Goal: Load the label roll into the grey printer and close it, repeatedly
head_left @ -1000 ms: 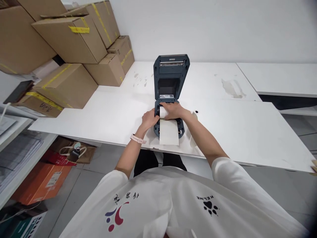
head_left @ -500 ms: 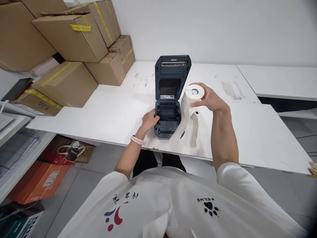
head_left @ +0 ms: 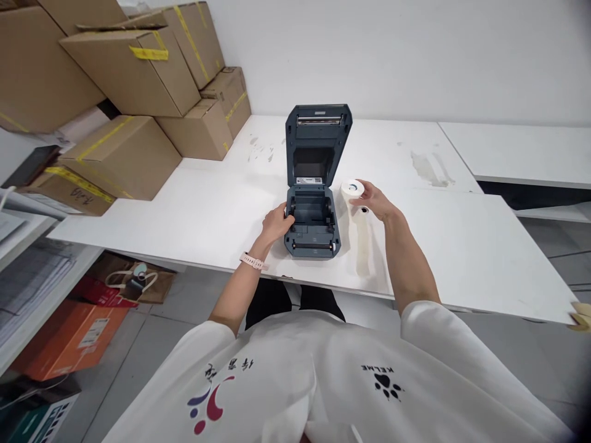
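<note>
A dark grey label printer [head_left: 313,237] stands on the white table with its lid [head_left: 317,138] raised and its roll bay bare. My left hand [head_left: 277,223] grips the printer's left side, thumb over the rim. To the right of the printer, my right hand [head_left: 373,200] has its fingers around a white label roll [head_left: 352,188], which is upright and low over the table; whether it touches the table I cannot tell. Just in front of that roll is a narrow core with a pale strip [head_left: 362,246] trailing towards the table's front edge.
Cardboard boxes [head_left: 132,67] with yellow tape are stacked at the back left of the table [head_left: 221,209]. A white wall rises behind. On the floor at left are an orange box [head_left: 76,338] and bags beside a shelf. A second table surface [head_left: 530,151] adjoins at right.
My right hand has brought the label roll down and slightly left, close to the small core. The roll's loose strip no longer hangs beside the printer's front. My left hand stays on the printer.
</note>
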Demonstrator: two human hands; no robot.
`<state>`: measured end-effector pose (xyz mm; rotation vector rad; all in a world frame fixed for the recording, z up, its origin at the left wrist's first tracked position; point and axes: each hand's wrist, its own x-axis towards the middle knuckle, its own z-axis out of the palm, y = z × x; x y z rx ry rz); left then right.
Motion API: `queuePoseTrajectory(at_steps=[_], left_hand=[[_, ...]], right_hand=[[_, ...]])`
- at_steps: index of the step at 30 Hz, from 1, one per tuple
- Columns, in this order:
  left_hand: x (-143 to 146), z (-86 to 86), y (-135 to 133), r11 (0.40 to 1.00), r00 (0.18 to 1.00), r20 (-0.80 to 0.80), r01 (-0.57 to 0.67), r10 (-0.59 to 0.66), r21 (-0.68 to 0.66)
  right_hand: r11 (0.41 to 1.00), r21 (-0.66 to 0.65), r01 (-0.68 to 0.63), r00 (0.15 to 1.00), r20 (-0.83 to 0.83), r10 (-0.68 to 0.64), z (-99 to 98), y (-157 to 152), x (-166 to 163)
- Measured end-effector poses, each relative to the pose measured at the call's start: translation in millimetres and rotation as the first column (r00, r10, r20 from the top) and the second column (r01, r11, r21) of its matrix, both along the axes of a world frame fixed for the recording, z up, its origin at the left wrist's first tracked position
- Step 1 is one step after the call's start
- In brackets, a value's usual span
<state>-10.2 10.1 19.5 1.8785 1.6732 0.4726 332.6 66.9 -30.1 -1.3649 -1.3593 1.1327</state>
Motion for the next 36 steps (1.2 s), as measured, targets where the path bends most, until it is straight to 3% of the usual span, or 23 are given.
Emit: queuePoseTrajectory(at_steps=[5, 10, 12, 15, 18, 21, 23, 25, 27, 31, 36], left_hand=[[-0.7, -5.2, 0.6, 1.000, 1.000, 0.017, 0.005, -0.005, 0.012], [-0.8, -9.5, -0.2, 1.000, 0.998, 0.063, -0.009, 0.007, 0.024], [-0.7, -9.1, -0.8, 1.000, 0.997, 0.075, -0.013, 0.011, 0.024], [-0.7, -7.8, -1.1, 1.000, 0.998, 0.068, -0.010, 0.008, 0.021], [-1.1, -8.8, -0.7, 1.000, 0.998, 0.065, -0.009, 0.008, 0.025], [-1.7, -12.2, 0.3, 1.000, 0.995, 0.102, -0.017, 0.014, 0.026], [-1.9, -14.6, 0.9, 1.000, 0.992, 0.128, -0.023, 0.021, 0.016], [-2.2, -16.4, 1.3, 0.999, 0.988, 0.148, -0.032, 0.030, 0.011], [-2.4, -17.9, 1.2, 0.999, 0.985, 0.169, -0.047, 0.045, 0.009], [-1.9, -23.1, -0.8, 0.997, 0.968, 0.238, -0.077, 0.077, -0.007], [2.8, -32.8, -1.7, 0.994, 0.912, 0.395, -0.107, 0.108, -0.023]], right_hand=[[0.999, 0.035, -0.007, 0.998, -0.061, 0.009, -10.7, -53.2, 27.5], [0.991, -0.097, -0.095, 0.995, -0.031, 0.093, -15.3, -73.8, 4.2], [0.989, -0.078, -0.124, 0.991, -0.059, 0.120, -2.2, -75.7, -7.6], [0.969, 0.085, -0.231, 0.967, -0.090, 0.238, 39.1, -79.2, -23.7], [0.890, 0.214, -0.402, 0.915, 0.116, 0.386, 86.4, -75.3, -52.0], [0.824, 0.167, -0.541, 0.745, 0.549, 0.378, 108.7, -55.6, -97.7], [0.829, 0.057, -0.556, 0.515, 0.807, 0.290, 105.0, -39.3, -129.4], [0.844, -0.037, -0.534, 0.307, 0.922, 0.235, 93.4, -27.6, -153.8], [0.848, -0.072, -0.526, 0.225, 0.949, 0.220, 81.6, -24.9, -167.1], [0.857, -0.007, -0.515, 0.262, 0.951, 0.166, 69.2, -48.1, -165.4], [0.857, 0.307, -0.413, 0.605, 0.796, 0.006, 51.9, -106.1, -152.9]])
